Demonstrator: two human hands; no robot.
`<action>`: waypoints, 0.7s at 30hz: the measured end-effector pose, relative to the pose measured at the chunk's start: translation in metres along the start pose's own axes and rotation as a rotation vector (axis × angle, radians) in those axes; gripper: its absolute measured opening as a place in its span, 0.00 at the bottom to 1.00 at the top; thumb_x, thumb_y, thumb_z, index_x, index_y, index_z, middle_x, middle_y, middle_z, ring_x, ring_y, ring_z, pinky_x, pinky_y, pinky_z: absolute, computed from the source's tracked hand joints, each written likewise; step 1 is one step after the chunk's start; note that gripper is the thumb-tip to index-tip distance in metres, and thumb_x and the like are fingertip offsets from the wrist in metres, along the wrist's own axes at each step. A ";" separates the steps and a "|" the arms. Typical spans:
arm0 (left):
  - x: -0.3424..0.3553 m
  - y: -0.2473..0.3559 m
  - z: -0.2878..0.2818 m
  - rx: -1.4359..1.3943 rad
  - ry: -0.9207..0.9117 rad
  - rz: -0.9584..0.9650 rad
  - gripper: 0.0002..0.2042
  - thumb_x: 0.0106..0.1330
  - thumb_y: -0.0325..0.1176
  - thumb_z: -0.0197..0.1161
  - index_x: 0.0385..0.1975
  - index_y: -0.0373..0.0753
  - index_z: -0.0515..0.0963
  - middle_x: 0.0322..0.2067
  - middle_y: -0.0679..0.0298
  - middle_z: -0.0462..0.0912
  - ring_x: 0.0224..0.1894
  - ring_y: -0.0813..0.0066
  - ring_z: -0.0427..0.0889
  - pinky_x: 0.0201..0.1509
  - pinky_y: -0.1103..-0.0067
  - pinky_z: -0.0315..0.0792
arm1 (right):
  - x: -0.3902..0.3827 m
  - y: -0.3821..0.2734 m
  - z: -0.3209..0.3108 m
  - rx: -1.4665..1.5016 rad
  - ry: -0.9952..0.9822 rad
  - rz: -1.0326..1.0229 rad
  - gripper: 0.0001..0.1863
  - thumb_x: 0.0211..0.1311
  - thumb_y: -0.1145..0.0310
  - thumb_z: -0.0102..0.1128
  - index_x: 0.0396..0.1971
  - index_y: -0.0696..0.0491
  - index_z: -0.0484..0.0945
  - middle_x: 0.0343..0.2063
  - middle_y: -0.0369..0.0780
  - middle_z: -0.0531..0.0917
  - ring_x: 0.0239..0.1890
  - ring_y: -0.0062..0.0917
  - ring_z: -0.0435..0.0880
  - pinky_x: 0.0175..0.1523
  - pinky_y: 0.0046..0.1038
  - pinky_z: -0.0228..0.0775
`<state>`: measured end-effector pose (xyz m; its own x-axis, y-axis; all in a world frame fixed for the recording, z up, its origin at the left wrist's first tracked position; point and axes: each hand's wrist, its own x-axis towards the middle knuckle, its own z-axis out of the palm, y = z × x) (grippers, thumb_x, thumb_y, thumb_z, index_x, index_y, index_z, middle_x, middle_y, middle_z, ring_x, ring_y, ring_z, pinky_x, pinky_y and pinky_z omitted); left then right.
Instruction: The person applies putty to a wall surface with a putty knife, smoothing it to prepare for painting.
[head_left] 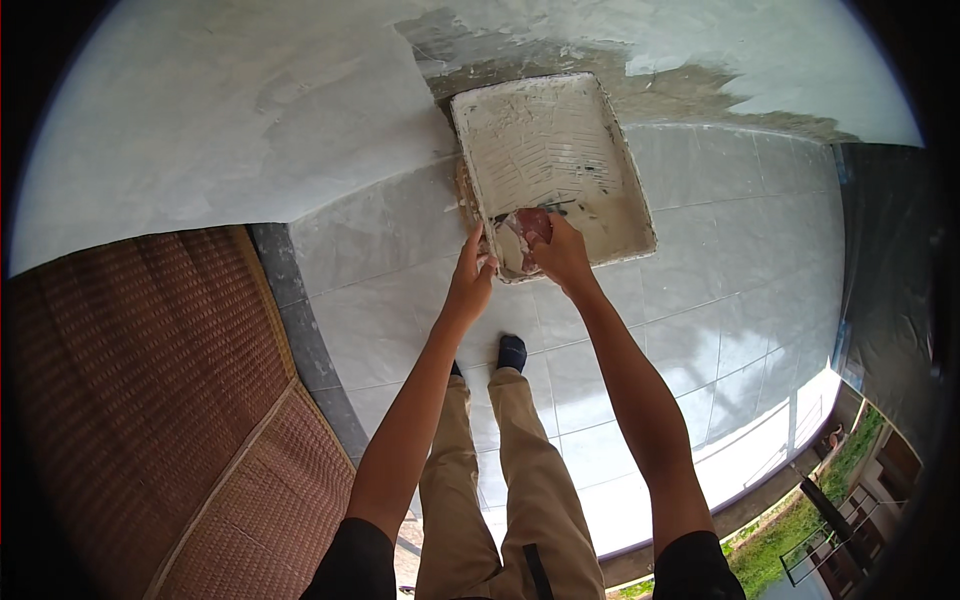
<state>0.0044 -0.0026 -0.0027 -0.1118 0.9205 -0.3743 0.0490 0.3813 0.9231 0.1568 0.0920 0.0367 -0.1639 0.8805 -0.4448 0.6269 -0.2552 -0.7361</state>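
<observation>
A large plastic tray (545, 130) coated in off-white paste, with a ribbed floor and dark specks, rests at the foot of the wall. My left hand (470, 275) grips the near-left corner of its rim. Inside that corner, my right hand (563, 258) holds a flat reddish-brown scraper (530, 225) smeared with the paste. The underside of the tray and whatever lies behind my left fingertips are hidden.
A white and grey patchy wall (250, 120) rises beyond the tray. Grey floor tiles (650, 300) lie underfoot, with my socked feet on them. Brown woven matting (150, 400) is at left, dark sheeting (890, 280) at right. Grass (790, 530) shows outside at lower right.
</observation>
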 end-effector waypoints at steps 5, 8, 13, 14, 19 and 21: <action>0.002 -0.009 -0.001 -0.044 -0.002 0.022 0.31 0.73 0.35 0.51 0.73 0.46 0.47 0.67 0.47 0.57 0.65 0.55 0.64 0.66 0.66 0.62 | 0.006 -0.001 -0.003 0.044 -0.027 0.004 0.17 0.56 0.69 0.60 0.45 0.60 0.78 0.38 0.52 0.84 0.40 0.44 0.85 0.47 0.37 0.73; 0.000 -0.008 -0.001 -0.032 0.013 0.024 0.31 0.73 0.34 0.50 0.73 0.46 0.47 0.67 0.47 0.57 0.64 0.55 0.65 0.66 0.67 0.63 | 0.004 -0.013 -0.008 0.101 -0.090 0.084 0.18 0.55 0.69 0.60 0.45 0.61 0.78 0.38 0.50 0.84 0.39 0.38 0.85 0.45 0.35 0.74; -0.003 0.000 0.005 -0.066 0.010 -0.018 0.30 0.74 0.31 0.49 0.73 0.47 0.47 0.67 0.49 0.57 0.63 0.57 0.67 0.65 0.69 0.64 | 0.019 0.002 -0.016 0.175 -0.212 0.206 0.18 0.54 0.71 0.61 0.44 0.64 0.79 0.34 0.46 0.84 0.34 0.30 0.85 0.39 0.29 0.76; -0.003 0.001 0.006 -0.061 0.015 -0.027 0.29 0.74 0.30 0.48 0.73 0.47 0.48 0.67 0.50 0.58 0.63 0.58 0.67 0.65 0.70 0.64 | 0.021 0.003 -0.019 0.212 -0.281 0.270 0.17 0.55 0.72 0.60 0.43 0.65 0.79 0.33 0.45 0.84 0.32 0.27 0.84 0.38 0.28 0.76; -0.011 0.002 0.003 -0.143 0.038 -0.068 0.26 0.74 0.30 0.48 0.72 0.44 0.53 0.66 0.54 0.62 0.62 0.65 0.68 0.65 0.73 0.63 | 0.014 -0.013 -0.041 0.376 -0.389 0.338 0.12 0.60 0.73 0.59 0.42 0.64 0.79 0.31 0.40 0.83 0.28 0.21 0.82 0.34 0.25 0.74; -0.016 0.002 0.000 -0.168 0.054 -0.066 0.26 0.74 0.27 0.47 0.71 0.43 0.55 0.64 0.56 0.66 0.61 0.69 0.69 0.66 0.75 0.61 | 0.010 -0.014 -0.049 0.429 -0.407 0.352 0.11 0.61 0.73 0.58 0.41 0.62 0.79 0.31 0.39 0.82 0.27 0.20 0.81 0.33 0.25 0.74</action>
<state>0.0059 -0.0172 0.0051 -0.1628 0.8862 -0.4339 -0.1265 0.4174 0.8999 0.1839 0.1245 0.0678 -0.3312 0.5172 -0.7892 0.3521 -0.7083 -0.6119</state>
